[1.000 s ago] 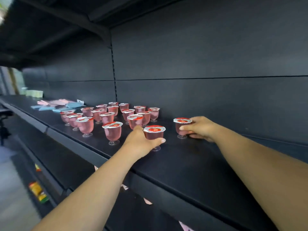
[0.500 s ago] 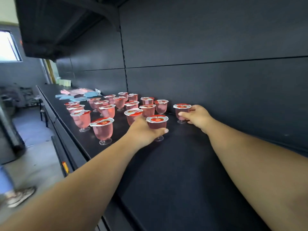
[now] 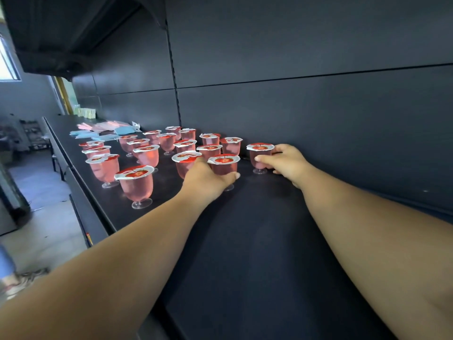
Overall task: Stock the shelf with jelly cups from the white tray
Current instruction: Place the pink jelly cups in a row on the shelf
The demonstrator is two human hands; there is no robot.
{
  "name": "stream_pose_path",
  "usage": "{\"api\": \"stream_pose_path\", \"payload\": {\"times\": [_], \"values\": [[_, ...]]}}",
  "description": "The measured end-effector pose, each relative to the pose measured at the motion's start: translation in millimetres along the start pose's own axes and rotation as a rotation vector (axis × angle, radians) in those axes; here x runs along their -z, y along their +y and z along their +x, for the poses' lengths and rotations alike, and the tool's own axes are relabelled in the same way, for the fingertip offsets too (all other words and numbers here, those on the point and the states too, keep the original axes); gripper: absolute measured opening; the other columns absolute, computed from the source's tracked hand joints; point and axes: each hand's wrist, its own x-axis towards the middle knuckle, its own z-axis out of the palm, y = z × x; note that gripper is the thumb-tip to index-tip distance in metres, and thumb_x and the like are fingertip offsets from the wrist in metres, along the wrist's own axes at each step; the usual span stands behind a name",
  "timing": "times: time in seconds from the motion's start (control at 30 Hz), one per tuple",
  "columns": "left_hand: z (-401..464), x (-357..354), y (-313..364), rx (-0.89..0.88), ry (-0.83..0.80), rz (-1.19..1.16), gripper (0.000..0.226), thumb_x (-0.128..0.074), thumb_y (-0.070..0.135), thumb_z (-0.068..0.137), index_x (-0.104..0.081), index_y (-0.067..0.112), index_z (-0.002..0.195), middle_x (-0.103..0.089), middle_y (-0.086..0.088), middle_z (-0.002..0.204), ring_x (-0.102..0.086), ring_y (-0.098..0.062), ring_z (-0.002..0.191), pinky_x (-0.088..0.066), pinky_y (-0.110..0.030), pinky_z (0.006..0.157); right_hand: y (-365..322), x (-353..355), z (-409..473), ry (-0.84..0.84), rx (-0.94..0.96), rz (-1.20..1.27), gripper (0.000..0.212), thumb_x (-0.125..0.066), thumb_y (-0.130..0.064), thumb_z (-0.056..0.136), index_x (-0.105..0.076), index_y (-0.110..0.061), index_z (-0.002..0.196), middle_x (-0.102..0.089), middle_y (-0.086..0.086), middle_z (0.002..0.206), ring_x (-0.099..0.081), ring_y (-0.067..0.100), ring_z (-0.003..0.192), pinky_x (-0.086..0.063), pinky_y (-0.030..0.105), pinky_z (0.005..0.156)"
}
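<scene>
- The left hand is wrapping its fingers round the bowl of a jelly cup, thumb showing at the right side of the cup; the cup's foot appears to be resting on the shelf, though the hand is hiding most of it.
- The right hand is curling round a second jelly cup, standing further back and apart from the rest, close to the back panel; its foot is sitting on the shelf.
- The white tray is not showing in this view.
- Handling, as judged: each cup is looking light and small, with a thin clear plastic wall, a narrow stem and a small round foot. That foot is making it top-heavy and easy to tip. The foil lid is overhanging the rim and looking crumpled at the edges, so pulling there is risking a peel.
- Best hold, as judged: round the bowl below the lid, gently, since thin plastic is likely to dent; setting down squarely on the foot.
- Count: eighteen cups are showing on the shelf, including the two in hand; sixteen are standing in loose rows to the left of and beyond the left hand. The farthest are overlapping, so the count is approximate.
- Beyond the cups, flat blue and pink packets are lying on the shelf; their number is unclear.
</scene>
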Motion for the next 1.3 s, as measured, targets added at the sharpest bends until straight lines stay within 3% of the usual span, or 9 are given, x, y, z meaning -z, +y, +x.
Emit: {"api": "stream_pose_path", "payload": {"times": [0.27,0.47,0.6,0.73,0.83,0.97,1.1,1.3], "values": [[-1.6,-1.5,0.8,-0.015,0.041,0.030,0.060,-0.076,0.039,0.072,-0.047,0.014,0.118,-0.064,-0.002,0.112,-0.059,-0.020,0.106,-0.045,-0.036,0.096,2.6,-0.6,3.6,0.011,0.017,-0.033,0.028,-0.070,-0.024,0.080,-0.064,-0.015,0.106,-0.066,0.001,0.096,-0.060,0.015,0.088,-0.047,0.028,0.081],[-2.1,-6.0,9.4,-0.006,0.061,0.110,0.068,-0.072,0.041,0.076,-0.039,0.009,0.127,-0.060,-0.003,0.114,-0.055,-0.022,0.110,-0.041,-0.028,0.081,4.3,-2.3,2.3,0.056,0.028,-0.048,0.024,-0.072,-0.025,0.078,-0.064,-0.018,0.099,-0.066,0.001,0.096,-0.060,0.016,0.089,-0.050,0.035,0.092],[-5.4,-3.8,8.4,-0.016,0.007,0.158,0.068,-0.072,0.042,0.075,-0.044,0.008,0.127,-0.058,-0.002,0.119,-0.054,-0.021,0.112,-0.038,-0.024,0.080,1.9,0.4,-6.4,0.053,0.020,-0.109,0.020,-0.071,-0.025,0.079,-0.063,-0.018,0.096,-0.066,0.001,0.096,-0.062,0.018,0.096,-0.048,0.035,0.096],[-32.3,11.1,11.8,-0.072,-0.155,0.198,0.050,-0.064,0.039,0.083,-0.050,0.010,0.122,-0.057,-0.001,0.119,-0.052,-0.021,0.112,-0.036,-0.023,0.081,-5.8,5.3,-34.2,0.110,-0.045,-0.401,0.059,-0.067,-0.039,0.081,-0.050,-0.007,0.129,-0.057,0.007,0.123,-0.053,0.022,0.115,-0.038,0.028,0.093],[-66.5,38.3,0.4,-0.180,-0.211,0.200,0.034,-0.059,0.040,0.087,-0.057,0.015,0.109,-0.059,-0.001,0.111,-0.053,-0.019,0.112,-0.037,-0.021,0.082,-19.7,8.3,-74.5,0.179,-0.017,-0.705,0.052,-0.059,-0.040,0.087,-0.050,-0.010,0.128,-0.055,0.008,0.128,-0.050,0.026,0.119,-0.039,0.029,0.094],[-110.7,99.5,-42.0,-0.373,-0.121,0.197,0.031,-0.058,0.035,0.088,-0.060,0.017,0.113,-0.063,0.003,0.114,-0.056,-0.013,0.110,-0.039,-0.020,0.091,-62.9,-9.6,-145.0,0.232,0.069,-1.066,0.044,-0.047,-0.045,0.092,-0.054,-0.012,0.121,-0.055,0.012,0.127,-0.050,0.030,0.116,-0.042,0.034,0.089],[-138.9,172.5,-93.2,-0.535,-0.055,0.317,0.032,-0.055,0.032,0.089,-0.061,0.017,0.117,-0.063,0.003,0.119,-0.056,-0.016,0.110,-0.039,-0.023,0.092,-100.4,-63.5,-219.1,0.316,0.157,-1.073,0.036,-0.049,-0.037,0.092,-0.060,-0.010,0.115,-0.058,0.014,0.122,-0.051,0.032,0.112,-0.041,0.033,0.086],[-169.9,235.7,-148.0,-0.696,-0.160,0.514,0.031,-0.053,0.030,0.088,-0.062,0.015,0.114,-0.061,-0.002,0.120,-0.051,-0.022,0.114,-0.039,-0.031,0.094,-119.4,-167.0,-313.4,0.302,0.281,-0.922,0.036,-0.055,-0.031,0.090,-0.059,-0.012,0.120,-0.058,0.005,0.125,-0.046,0.024,0.119,-0.035,0.029,0.093]]}}
